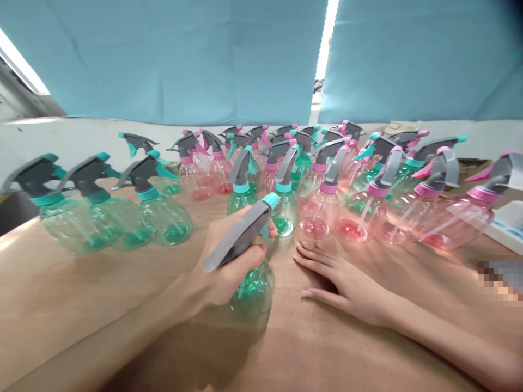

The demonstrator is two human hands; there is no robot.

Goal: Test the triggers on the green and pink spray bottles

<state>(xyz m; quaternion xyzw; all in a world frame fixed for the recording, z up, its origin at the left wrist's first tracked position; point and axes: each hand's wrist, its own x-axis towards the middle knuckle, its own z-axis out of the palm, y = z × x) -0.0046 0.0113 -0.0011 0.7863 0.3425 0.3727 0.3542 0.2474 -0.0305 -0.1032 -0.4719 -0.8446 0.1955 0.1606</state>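
My left hand (pixel 229 267) is closed around the neck of a clear green spray bottle (pixel 253 291) with a grey trigger head and teal nozzle, which stands on the brown table (pixel 81 294) in front of me. My right hand (pixel 339 277) lies flat on the table just right of that bottle, fingers stretched out, holding nothing. Its fingertips sit close to a pink spray bottle (pixel 316 209).
Several green spray bottles (pixel 163 212) stand at the left and several pink ones (pixel 425 215) at the right, crowding the far half of the table. A white and blue box (pixel 509 223) lies at the right edge. Blue curtains (pixel 183 60) hang behind.
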